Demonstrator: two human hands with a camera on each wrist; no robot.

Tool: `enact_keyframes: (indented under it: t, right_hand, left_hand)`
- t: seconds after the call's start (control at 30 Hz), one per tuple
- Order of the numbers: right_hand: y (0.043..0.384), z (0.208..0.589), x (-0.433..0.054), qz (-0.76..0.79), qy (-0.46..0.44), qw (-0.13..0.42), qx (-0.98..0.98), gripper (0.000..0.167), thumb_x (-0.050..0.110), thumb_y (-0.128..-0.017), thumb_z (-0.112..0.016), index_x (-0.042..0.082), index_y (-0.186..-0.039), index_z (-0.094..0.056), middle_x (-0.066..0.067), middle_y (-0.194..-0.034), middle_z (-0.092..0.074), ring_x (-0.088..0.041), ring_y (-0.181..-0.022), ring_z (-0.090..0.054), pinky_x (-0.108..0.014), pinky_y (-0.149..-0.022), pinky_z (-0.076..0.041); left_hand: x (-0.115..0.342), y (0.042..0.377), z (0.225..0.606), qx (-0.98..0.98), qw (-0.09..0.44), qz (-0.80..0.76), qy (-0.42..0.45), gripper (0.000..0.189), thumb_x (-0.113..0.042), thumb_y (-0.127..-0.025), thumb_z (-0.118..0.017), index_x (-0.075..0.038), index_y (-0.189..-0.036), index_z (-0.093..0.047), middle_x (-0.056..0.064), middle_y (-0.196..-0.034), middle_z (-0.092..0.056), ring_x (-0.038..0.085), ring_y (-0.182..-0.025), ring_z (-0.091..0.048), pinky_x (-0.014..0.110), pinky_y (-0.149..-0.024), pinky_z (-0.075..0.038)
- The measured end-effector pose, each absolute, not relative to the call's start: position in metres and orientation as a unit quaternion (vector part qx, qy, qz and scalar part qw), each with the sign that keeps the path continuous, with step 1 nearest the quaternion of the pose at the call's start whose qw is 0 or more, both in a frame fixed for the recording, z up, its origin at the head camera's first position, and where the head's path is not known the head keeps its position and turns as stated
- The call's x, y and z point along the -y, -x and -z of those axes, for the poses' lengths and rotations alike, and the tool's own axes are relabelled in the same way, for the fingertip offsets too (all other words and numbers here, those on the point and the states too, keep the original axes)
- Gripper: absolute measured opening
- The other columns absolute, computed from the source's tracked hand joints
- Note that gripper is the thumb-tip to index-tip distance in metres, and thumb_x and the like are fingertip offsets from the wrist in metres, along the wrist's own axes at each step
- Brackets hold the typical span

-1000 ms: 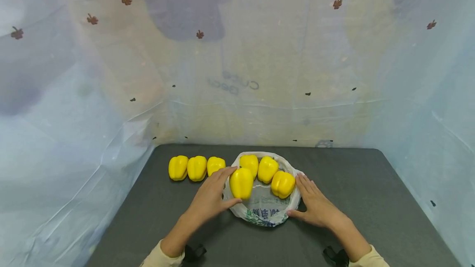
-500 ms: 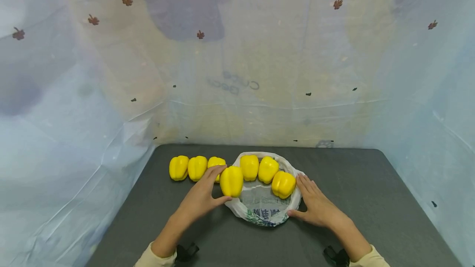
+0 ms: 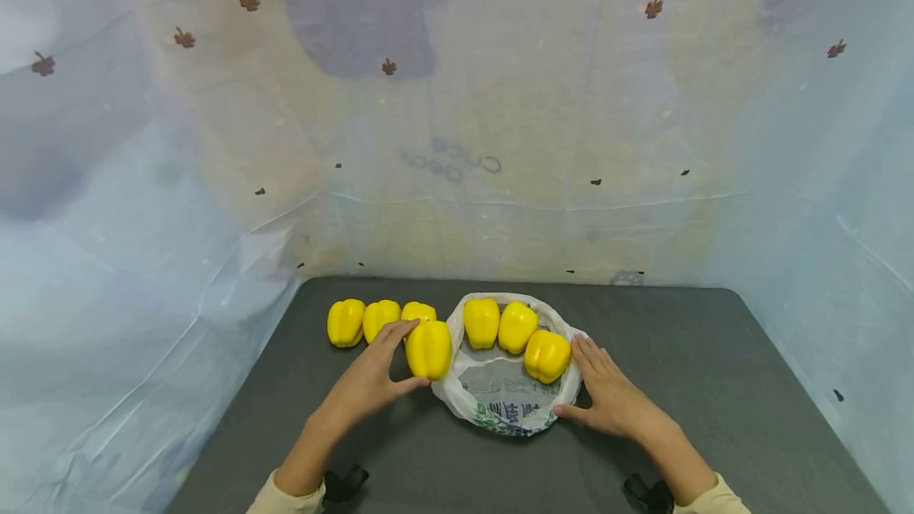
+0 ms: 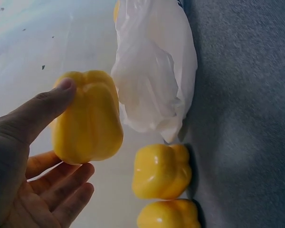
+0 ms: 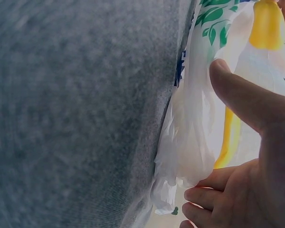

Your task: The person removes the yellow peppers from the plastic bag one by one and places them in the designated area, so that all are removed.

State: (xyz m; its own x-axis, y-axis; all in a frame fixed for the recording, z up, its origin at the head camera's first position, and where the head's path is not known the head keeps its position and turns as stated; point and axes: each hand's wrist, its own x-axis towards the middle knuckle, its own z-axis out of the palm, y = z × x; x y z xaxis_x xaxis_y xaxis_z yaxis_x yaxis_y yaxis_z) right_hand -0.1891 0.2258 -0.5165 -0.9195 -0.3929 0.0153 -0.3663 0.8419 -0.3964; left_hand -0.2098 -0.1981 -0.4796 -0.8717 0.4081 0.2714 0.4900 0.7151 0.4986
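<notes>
My left hand (image 3: 367, 379) pinches a yellow bell pepper (image 3: 429, 350) between thumb and fingers, held up at the left rim of a white plastic bag (image 3: 457, 397). In the left wrist view the bell pepper (image 4: 88, 118) hangs in the air beside the bag (image 4: 149, 66). The bag lies spread wide with its mouth facing up, and several lines of print show inside. Three yellow bell peppers (image 3: 547, 356) sit in it along the back and right. My right hand (image 3: 617, 399) rests against the bag's right side, fingers straight, thumb at the rim (image 5: 206, 95).
Left of the bag, three more bell peppers (image 3: 346, 324) stand in a row, the nearest one partly covered by the held pepper. All rest on a dark grey table (image 3: 664, 347). A pale patterned plastic sheet (image 3: 500, 141) surrounds the table at the back and sides.
My left hand has carried the held bell pepper leftward, from over the bag's opening to its left rim beside the row. My right hand has stayed at the bag's right side.
</notes>
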Motion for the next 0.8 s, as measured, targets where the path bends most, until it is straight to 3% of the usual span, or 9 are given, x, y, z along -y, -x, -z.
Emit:
enact_keyframes:
  t: [0.8]
  right_hand:
    - [0.190, 0.518, -0.226, 0.201, 0.195, 0.033, -0.959, 0.122, 0.064, -0.088, -0.081, -0.009, -0.166, -0.024, -0.028, -0.174, -0.020, -0.047, -0.162, -0.018, -0.065, -0.129, -0.018]
  left_hand:
    - [0.231, 0.213, 0.496, 0.936, 0.030, 0.270, 0.226, 0.092, -0.033, -0.087, -0.093, -0.007, -0.161, -0.045, 0.012, -0.157, -0.049, 0.033, -0.144, -0.051, 0.056, -0.115, -0.049]
